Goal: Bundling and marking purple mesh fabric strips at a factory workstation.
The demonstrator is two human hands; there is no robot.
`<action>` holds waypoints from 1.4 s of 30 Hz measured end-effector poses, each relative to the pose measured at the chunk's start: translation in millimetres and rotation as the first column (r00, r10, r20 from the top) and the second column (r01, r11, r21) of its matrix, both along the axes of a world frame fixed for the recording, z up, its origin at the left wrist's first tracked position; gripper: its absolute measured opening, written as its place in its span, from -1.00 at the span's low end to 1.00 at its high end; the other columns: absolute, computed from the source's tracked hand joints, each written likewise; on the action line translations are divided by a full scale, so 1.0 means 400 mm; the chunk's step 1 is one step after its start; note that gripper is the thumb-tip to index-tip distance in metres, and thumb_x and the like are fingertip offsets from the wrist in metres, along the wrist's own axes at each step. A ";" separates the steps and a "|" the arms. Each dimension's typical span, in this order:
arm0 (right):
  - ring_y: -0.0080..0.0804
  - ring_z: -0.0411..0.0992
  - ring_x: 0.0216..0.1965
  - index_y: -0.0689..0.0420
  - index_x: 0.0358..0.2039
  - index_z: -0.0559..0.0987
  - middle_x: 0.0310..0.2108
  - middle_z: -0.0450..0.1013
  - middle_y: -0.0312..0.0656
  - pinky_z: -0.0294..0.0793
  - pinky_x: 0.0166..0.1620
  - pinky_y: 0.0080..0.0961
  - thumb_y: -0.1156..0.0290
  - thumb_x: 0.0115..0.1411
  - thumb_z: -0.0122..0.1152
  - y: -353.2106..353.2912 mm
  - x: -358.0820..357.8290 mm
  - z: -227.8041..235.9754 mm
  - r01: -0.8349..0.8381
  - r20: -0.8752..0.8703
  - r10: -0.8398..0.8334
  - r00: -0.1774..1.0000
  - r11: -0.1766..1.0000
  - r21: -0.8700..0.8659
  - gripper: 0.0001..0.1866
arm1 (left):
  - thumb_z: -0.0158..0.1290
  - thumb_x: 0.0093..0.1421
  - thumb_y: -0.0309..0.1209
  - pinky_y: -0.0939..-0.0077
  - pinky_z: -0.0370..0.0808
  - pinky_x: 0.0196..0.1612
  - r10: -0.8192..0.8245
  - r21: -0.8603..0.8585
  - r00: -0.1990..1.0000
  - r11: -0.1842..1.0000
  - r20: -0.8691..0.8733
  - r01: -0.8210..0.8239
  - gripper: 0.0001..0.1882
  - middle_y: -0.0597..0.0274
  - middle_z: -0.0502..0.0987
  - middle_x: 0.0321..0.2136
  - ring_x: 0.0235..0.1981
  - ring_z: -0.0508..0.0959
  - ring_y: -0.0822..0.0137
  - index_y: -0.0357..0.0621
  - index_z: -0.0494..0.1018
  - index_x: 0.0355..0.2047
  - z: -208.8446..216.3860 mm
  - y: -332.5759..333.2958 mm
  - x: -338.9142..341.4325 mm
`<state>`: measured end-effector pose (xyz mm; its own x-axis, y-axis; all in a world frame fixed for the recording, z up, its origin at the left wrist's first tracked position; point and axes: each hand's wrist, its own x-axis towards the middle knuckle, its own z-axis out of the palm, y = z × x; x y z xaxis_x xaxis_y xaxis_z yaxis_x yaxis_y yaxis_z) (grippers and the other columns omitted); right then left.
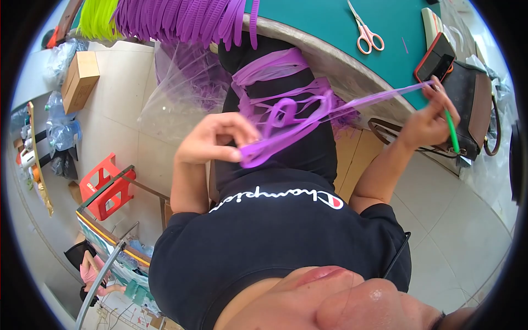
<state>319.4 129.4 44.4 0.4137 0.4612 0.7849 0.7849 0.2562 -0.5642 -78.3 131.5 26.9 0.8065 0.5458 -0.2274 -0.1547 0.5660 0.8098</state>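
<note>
My left hand [212, 140] pinches the end of a looped purple rubbery strap [286, 144] above my lap. From that strap a thin purple strip [379, 99] stretches taut up to the right, its far end between the fingertips of my right hand [432, 118]. A slim green stick-like tool [452, 132] is also held in the right hand; its tip is hidden. Loose purple strips [280, 66] lie across my black-clad thighs. Several purple ridged straps [187, 22] hang over the table's edge at the far left, beside yellow-green ones [98, 19].
Pink-handled scissors [367, 41] and a phone [434, 59] lie on the green table [324, 19]. A dark handbag [467, 110] stands at right. Left are a clear plastic bag [176, 96] with purple pieces, a carton [80, 81] and a red stool [107, 187]. Another person [96, 269] sits farther off.
</note>
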 end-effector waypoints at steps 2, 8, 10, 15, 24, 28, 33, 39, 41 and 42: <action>-0.25 0.57 -0.43 0.33 -0.29 0.30 -0.34 0.55 0.17 0.61 -0.34 -0.50 0.52 0.31 0.01 -0.014 0.066 0.019 0.044 0.001 -0.044 0.999 0.999 0.021 -0.86 | 0.27 -0.04 -0.52 0.30 0.45 -0.05 0.127 0.070 0.924 0.984 0.362 -0.162 -0.62 0.14 0.57 -0.44 -0.34 0.57 0.38 -0.26 0.45 -0.19 -0.059 -0.008 -0.056; -0.24 0.57 -0.37 0.34 -0.32 0.35 -0.34 0.55 0.12 0.60 -0.28 -0.47 0.50 0.30 0.05 -0.053 0.101 0.054 0.260 -0.006 -0.260 0.966 0.966 -0.014 -0.85 | 0.26 -0.02 -0.51 0.23 0.46 -0.05 0.390 -0.178 0.657 0.913 0.645 -0.368 -0.63 0.14 0.55 -0.47 -0.37 0.57 0.31 -0.22 0.39 -0.21 -0.080 -0.005 -0.136; -0.26 0.55 -0.28 0.34 -0.29 0.41 -0.33 0.55 0.07 0.55 -0.15 -0.42 0.49 0.29 0.07 -0.067 0.061 0.052 -0.332 -0.408 0.196 0.892 0.896 -0.295 -0.86 | 0.26 -0.01 -0.50 0.39 0.48 -0.09 0.477 -0.042 0.871 0.879 0.118 -0.476 -0.60 0.16 0.55 -0.41 -0.36 0.57 0.34 -0.20 0.37 -0.17 -0.056 -0.005 -0.111; -0.44 0.48 -0.37 0.28 -0.30 0.50 -0.41 0.53 -0.10 0.47 -0.23 -0.55 0.46 0.29 0.07 -0.039 -0.140 -0.002 -0.658 -0.619 0.390 0.682 0.696 -0.287 -0.86 | 0.21 0.03 -0.59 0.52 0.46 -0.05 0.506 -0.017 0.862 0.862 0.035 -0.506 -0.54 0.05 0.55 -0.16 -0.23 0.54 0.39 -0.21 0.33 -0.05 -0.020 -0.017 0.067; -0.57 0.42 -0.37 0.20 -0.34 0.38 -0.24 0.49 -0.12 0.40 -0.28 -0.66 0.64 0.18 0.15 -0.069 -0.381 -0.046 -0.916 -0.764 0.519 0.383 0.316 -0.246 -0.87 | 0.18 0.09 -0.59 0.58 0.49 -0.14 0.609 0.120 0.792 0.784 0.047 -0.609 -0.39 0.02 0.46 0.02 -0.26 0.49 0.50 -0.18 0.23 0.15 0.017 -0.032 0.165; -0.60 0.37 -0.44 0.16 -0.41 0.34 -0.32 0.48 -0.15 0.36 -0.41 -0.63 0.69 0.14 0.16 -0.069 -0.361 -0.036 -0.881 -0.824 0.428 0.370 0.445 -0.165 -0.81 | 0.16 0.17 -0.44 0.60 0.46 -0.23 0.587 0.519 0.657 0.789 -0.474 -0.330 -0.60 0.09 0.42 0.03 -0.33 0.48 0.48 -0.17 0.40 0.02 0.047 -0.020 0.135; -0.37 0.39 -0.59 0.15 -0.53 0.34 -0.58 0.42 -0.20 0.34 -0.52 -0.57 0.69 -0.02 0.22 -0.050 -0.333 0.037 -0.891 -0.399 0.829 0.392 0.233 -0.391 -0.77 | 0.16 0.14 -0.30 0.32 0.39 -0.07 0.606 0.972 0.793 0.219 -0.064 -0.090 -0.71 0.16 0.55 -0.30 -0.22 0.47 0.15 -0.11 0.54 -0.15 0.051 0.029 0.149; -0.32 0.38 -0.65 0.13 -0.65 0.30 -0.65 0.39 -0.20 0.34 -0.54 -0.55 0.69 -0.18 0.25 -0.052 -0.292 0.112 -0.896 -0.412 0.842 0.347 0.169 -0.410 -0.73 | 0.19 0.12 -0.36 0.33 0.41 -0.07 0.077 0.701 0.986 0.711 -0.151 0.052 -0.81 0.13 0.55 -0.41 -0.28 0.53 0.18 -0.27 0.53 -0.37 0.071 0.042 0.136; -0.31 0.38 -0.65 0.14 -0.65 0.30 -0.64 0.40 -0.18 0.34 -0.54 -0.55 0.69 -0.20 0.26 -0.052 -0.289 0.106 -0.905 -0.427 0.823 0.375 0.225 -0.362 -0.72 | 0.26 0.02 -0.48 0.36 0.43 -0.12 -0.058 0.572 0.985 0.809 -0.160 0.140 -0.86 0.19 0.56 -0.55 -0.40 0.54 0.25 -0.28 0.55 -0.47 0.080 0.045 0.146; -0.29 0.38 -0.65 0.14 -0.65 0.30 -0.64 0.41 -0.17 0.35 -0.54 -0.55 0.69 -0.22 0.27 -0.051 -0.288 0.104 -0.915 -0.445 0.809 0.384 0.267 -0.303 -0.71 | 0.26 0.02 -0.48 0.36 0.43 -0.12 -0.070 0.573 0.986 0.806 -0.153 0.146 -0.86 0.19 0.56 -0.55 -0.40 0.54 0.25 -0.28 0.55 -0.47 0.085 0.048 0.146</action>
<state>204.1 108.8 86.1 -0.3628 0.8687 0.3373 0.1384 0.4082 -0.9023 -20.0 150.8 60.9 0.8557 0.5174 0.0061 -0.0020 -0.0085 1.0000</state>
